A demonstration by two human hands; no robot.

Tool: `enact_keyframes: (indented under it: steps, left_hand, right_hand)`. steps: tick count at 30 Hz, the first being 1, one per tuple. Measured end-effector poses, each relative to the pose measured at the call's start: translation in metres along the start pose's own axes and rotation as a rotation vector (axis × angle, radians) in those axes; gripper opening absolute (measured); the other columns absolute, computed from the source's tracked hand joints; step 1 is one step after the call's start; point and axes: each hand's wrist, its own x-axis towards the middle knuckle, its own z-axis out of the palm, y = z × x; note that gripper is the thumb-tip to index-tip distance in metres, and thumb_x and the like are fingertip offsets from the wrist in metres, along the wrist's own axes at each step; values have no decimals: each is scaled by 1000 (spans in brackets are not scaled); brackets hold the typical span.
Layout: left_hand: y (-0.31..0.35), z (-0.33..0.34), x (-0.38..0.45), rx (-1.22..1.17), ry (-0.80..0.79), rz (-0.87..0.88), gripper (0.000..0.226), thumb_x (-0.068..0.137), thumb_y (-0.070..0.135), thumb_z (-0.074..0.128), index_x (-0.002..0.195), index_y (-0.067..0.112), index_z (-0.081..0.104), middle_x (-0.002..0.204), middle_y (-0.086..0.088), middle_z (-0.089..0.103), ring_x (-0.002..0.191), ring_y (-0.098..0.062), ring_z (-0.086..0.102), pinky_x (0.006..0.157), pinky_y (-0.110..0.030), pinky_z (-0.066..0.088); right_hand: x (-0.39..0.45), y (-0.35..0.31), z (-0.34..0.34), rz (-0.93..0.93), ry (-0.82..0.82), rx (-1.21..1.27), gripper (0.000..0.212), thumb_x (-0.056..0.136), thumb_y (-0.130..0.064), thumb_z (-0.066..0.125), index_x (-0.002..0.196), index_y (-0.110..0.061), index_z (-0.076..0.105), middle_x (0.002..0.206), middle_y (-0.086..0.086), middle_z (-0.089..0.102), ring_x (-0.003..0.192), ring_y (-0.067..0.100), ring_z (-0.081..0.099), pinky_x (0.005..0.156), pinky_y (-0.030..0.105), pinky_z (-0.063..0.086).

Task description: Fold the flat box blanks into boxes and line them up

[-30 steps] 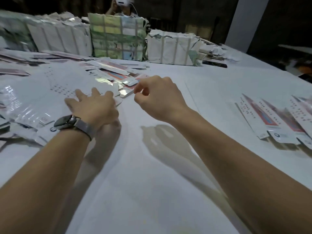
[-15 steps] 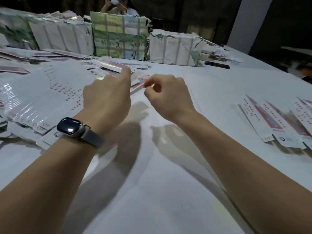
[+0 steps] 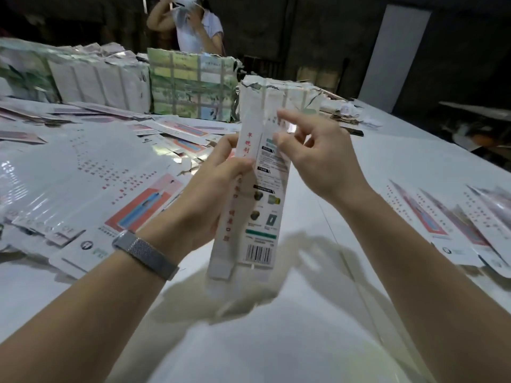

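Observation:
A long white box blank [image 3: 257, 194] with red characters, small pictures and a barcode stands almost upright above the table's middle. My left hand [image 3: 210, 189], with a metal watch band on its wrist, grips the blank's left edge about halfway up. My right hand [image 3: 320, 158] touches the blank's upper right part with its fingertips, fingers partly spread. A fanned stack of flat blanks [image 3: 83, 186] covers the table on the left. Folded boxes [image 3: 442, 217] lie side by side in a row on the right.
Wrapped bundles of blanks [image 3: 190, 84] stand along the table's far edge, one torn open [image 3: 290, 98]. A person [image 3: 190, 26] stands behind them. The white table [image 3: 276, 341] stretches in front of me.
My left hand has lifted a blank off the left pile and brought it upright to the middle. My right hand has risen to meet the blank's top.

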Motion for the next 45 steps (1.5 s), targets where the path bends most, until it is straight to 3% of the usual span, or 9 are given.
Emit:
enact_keyframes:
  steps: [3, 10, 12, 15, 23, 31, 38, 42, 45]
  left_hand:
    - [-8, 3, -3, -207, -180, -106, 32, 107, 28, 39, 136, 35, 48, 126, -17, 66, 105, -45, 69, 85, -62, 58]
    - [-11, 3, 1, -7, -116, -90, 60, 91, 73, 35, 118, 34, 70, 107, -8, 69, 73, -17, 64, 63, -32, 51]
    - [-13, 7, 2, 2, -29, -88, 45, 86, 64, 62, 122, 38, 67, 97, 2, 68, 70, -11, 63, 62, -25, 50]
    - [-22, 4, 6, 150, 136, -5, 75, 72, 33, 89, 139, 35, 54, 100, 2, 70, 91, -11, 71, 74, -28, 58]
    - [-23, 2, 6, 217, 212, 140, 68, 76, 14, 86, 138, 24, 60, 101, 1, 76, 87, -9, 75, 71, -19, 57]
    - [-16, 3, -1, -108, -39, 90, 49, 98, -3, 54, 128, 36, 57, 120, -25, 65, 87, -36, 70, 72, -50, 61]
    - [-20, 2, -2, -59, -64, 68, 47, 96, 14, 60, 134, 38, 44, 111, -13, 74, 92, -38, 74, 73, -44, 61]
    - [-13, 10, 0, -26, -60, 75, 54, 93, 49, 60, 139, 27, 41, 109, -9, 76, 90, -33, 76, 69, -38, 61]
    - [-12, 13, -2, 55, -62, 112, 62, 87, 64, 55, 134, 27, 42, 93, 2, 78, 75, -21, 77, 58, -29, 60]
  right_hand:
    - [-5, -5, 5, -31, -65, -34, 43, 95, -34, 61, 138, -33, 57, 81, -3, 62, 71, 11, 55, 71, 36, 51]
    - [-8, -13, 6, 52, -77, 285, 48, 98, -48, 50, 143, -33, 44, 79, 5, 66, 67, 9, 66, 56, 28, 54]
    - [-6, -12, 4, 43, -65, 231, 39, 98, -42, 54, 137, -33, 50, 79, 3, 66, 70, 16, 67, 69, 41, 57]
    - [-1, -7, -2, 80, -81, 64, 16, 93, -28, 60, 105, -35, 68, 84, -16, 63, 79, 2, 63, 82, 37, 56]
    - [-8, -10, 0, 61, -56, -206, 24, 88, -41, 66, 107, -30, 74, 109, -4, 49, 112, 16, 48, 95, 38, 46]
    - [-8, -13, 0, 13, -19, -169, 34, 89, -46, 67, 114, -24, 75, 92, -8, 55, 85, 8, 51, 77, 27, 42]
    - [-9, -12, -1, 94, -69, 53, 21, 85, -38, 75, 93, -20, 79, 76, 7, 71, 58, 10, 58, 51, 24, 46]
    - [-7, -14, -6, 150, -118, 158, 23, 83, -37, 78, 80, -14, 74, 80, 20, 68, 69, 33, 61, 63, 45, 52]
    - [-5, -16, -13, 179, -272, 160, 33, 81, -39, 79, 73, -8, 70, 72, 13, 68, 64, 25, 59, 64, 42, 50]
